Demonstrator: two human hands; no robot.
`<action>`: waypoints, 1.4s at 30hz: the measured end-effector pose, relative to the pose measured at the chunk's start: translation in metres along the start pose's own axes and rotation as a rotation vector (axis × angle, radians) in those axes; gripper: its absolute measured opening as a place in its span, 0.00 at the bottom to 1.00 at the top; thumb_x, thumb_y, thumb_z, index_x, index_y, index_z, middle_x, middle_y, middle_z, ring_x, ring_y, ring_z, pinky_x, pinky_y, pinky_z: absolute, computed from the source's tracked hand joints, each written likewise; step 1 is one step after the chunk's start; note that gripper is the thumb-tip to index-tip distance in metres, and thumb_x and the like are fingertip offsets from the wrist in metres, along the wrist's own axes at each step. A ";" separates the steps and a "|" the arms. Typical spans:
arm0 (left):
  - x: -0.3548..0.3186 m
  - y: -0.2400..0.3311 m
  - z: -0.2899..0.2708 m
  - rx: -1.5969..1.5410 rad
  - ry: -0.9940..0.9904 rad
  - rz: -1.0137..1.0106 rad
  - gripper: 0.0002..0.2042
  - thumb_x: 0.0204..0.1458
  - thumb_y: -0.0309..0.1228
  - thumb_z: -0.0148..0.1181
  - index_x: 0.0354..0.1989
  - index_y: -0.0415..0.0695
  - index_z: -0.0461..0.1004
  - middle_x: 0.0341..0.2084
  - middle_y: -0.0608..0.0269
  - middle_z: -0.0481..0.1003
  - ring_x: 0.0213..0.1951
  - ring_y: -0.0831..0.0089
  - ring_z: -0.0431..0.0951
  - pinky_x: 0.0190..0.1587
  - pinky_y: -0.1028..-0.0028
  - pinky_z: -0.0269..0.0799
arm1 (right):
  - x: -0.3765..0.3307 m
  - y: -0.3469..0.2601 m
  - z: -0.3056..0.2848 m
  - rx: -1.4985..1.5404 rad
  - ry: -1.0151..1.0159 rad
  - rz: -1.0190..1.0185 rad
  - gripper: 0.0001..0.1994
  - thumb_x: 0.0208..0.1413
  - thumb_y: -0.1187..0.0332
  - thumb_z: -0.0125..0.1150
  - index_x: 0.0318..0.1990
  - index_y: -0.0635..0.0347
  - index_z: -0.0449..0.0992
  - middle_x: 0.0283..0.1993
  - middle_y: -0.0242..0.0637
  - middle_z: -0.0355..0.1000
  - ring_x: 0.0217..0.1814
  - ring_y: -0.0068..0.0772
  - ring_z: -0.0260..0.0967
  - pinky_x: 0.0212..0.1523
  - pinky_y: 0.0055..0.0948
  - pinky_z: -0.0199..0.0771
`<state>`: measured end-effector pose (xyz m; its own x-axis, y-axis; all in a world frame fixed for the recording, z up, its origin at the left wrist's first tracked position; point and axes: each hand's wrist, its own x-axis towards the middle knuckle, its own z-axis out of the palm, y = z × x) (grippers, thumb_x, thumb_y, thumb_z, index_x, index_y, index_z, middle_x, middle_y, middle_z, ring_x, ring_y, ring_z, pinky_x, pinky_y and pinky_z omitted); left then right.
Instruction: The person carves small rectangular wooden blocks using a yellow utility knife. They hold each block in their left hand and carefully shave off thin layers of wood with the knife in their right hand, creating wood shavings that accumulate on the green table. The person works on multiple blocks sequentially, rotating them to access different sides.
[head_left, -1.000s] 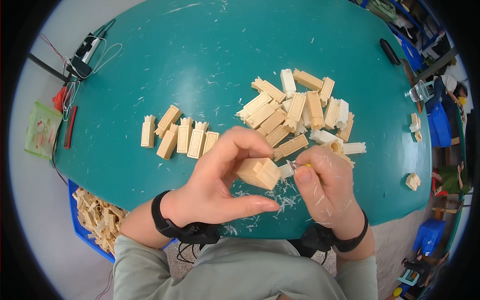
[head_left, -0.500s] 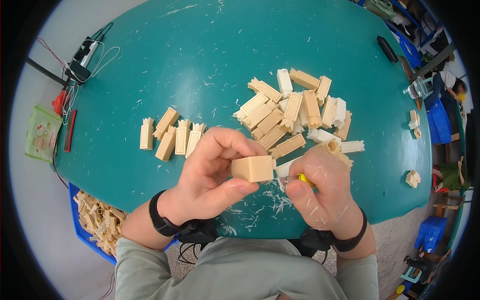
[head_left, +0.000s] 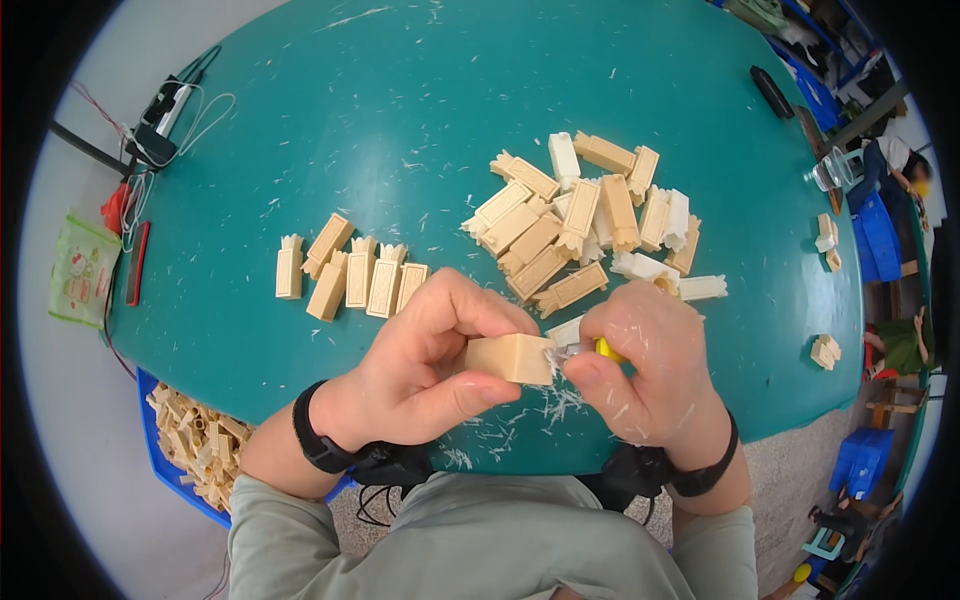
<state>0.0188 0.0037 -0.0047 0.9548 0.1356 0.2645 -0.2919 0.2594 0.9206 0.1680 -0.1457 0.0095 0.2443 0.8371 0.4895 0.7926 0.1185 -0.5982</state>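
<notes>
My left hand [head_left: 435, 360] is closed around a beige plastic block [head_left: 512, 358], fingers on top and thumb below. The block's plain side faces up and its end points right. In my right hand [head_left: 645, 365] is a small yellow-handled knife [head_left: 608, 350], mostly hidden in the fist. Its greyish blade meets the right end of the block, where pale shavings cling. More shavings [head_left: 562, 402] lie on the green table [head_left: 400, 120] below. Just beyond my hands spreads a loose pile of beige and white blocks with crown-shaped ends [head_left: 578, 220].
Several similar blocks [head_left: 385, 285] stand in a group left of the pile. A blue bin full of pieces [head_left: 160, 455] sits below the table's left edge. A power strip [head_left: 172, 110] with cables lies far left. Small pieces [head_left: 825, 350] and a clear jar [head_left: 828, 172] are at the right edge.
My left hand and the block have shifted slightly right and down, tilting the block. The knife blade has come against its end. Another standing block now shows beside my left hand.
</notes>
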 end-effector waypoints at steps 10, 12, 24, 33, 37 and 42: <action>0.003 0.001 0.008 -0.006 0.052 -0.036 0.19 0.44 0.28 0.65 0.41 0.41 0.63 0.35 0.52 0.71 0.38 0.66 0.73 0.38 0.72 0.69 | 0.003 -0.004 -0.003 0.118 0.063 0.231 0.12 0.50 0.63 0.59 0.23 0.61 0.69 0.19 0.38 0.64 0.21 0.40 0.62 0.21 0.33 0.60; 0.007 0.007 0.003 0.120 0.089 -0.064 0.20 0.42 0.25 0.65 0.43 0.42 0.63 0.36 0.54 0.71 0.42 0.63 0.73 0.42 0.71 0.69 | 0.000 -0.006 -0.003 0.195 0.019 0.210 0.11 0.50 0.64 0.58 0.23 0.62 0.69 0.19 0.39 0.64 0.21 0.40 0.62 0.21 0.32 0.60; 0.008 -0.004 0.004 0.743 0.268 0.295 0.15 0.35 0.15 0.62 0.32 0.43 0.68 0.33 0.57 0.71 0.34 0.69 0.71 0.34 0.74 0.68 | -0.005 -0.008 0.013 0.145 0.034 0.201 0.11 0.49 0.64 0.60 0.23 0.61 0.68 0.19 0.37 0.64 0.19 0.38 0.62 0.18 0.31 0.60; 0.011 -0.001 0.005 0.915 0.204 0.480 0.15 0.32 0.16 0.65 0.30 0.44 0.70 0.32 0.60 0.72 0.32 0.66 0.71 0.34 0.73 0.66 | -0.003 -0.003 0.013 -0.004 0.044 0.247 0.11 0.50 0.64 0.59 0.24 0.60 0.68 0.17 0.37 0.63 0.18 0.39 0.62 0.18 0.32 0.59; 0.009 0.005 0.004 0.908 0.219 0.405 0.15 0.34 0.19 0.66 0.31 0.43 0.70 0.33 0.63 0.72 0.33 0.69 0.70 0.36 0.74 0.65 | -0.003 -0.008 0.011 0.111 0.028 0.329 0.11 0.50 0.64 0.59 0.24 0.60 0.68 0.17 0.38 0.63 0.18 0.39 0.62 0.19 0.31 0.59; 0.005 0.004 0.004 0.453 0.441 0.126 0.14 0.41 0.20 0.64 0.36 0.41 0.68 0.37 0.63 0.71 0.36 0.75 0.71 0.38 0.76 0.66 | -0.001 -0.011 0.006 0.250 0.003 0.325 0.10 0.49 0.65 0.61 0.25 0.61 0.68 0.18 0.38 0.63 0.18 0.35 0.61 0.20 0.28 0.60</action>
<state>0.0222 0.0014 0.0018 0.7742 0.5437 0.3241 -0.2551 -0.2005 0.9459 0.1560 -0.1450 0.0114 0.4615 0.8508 0.2513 0.5141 -0.0257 -0.8574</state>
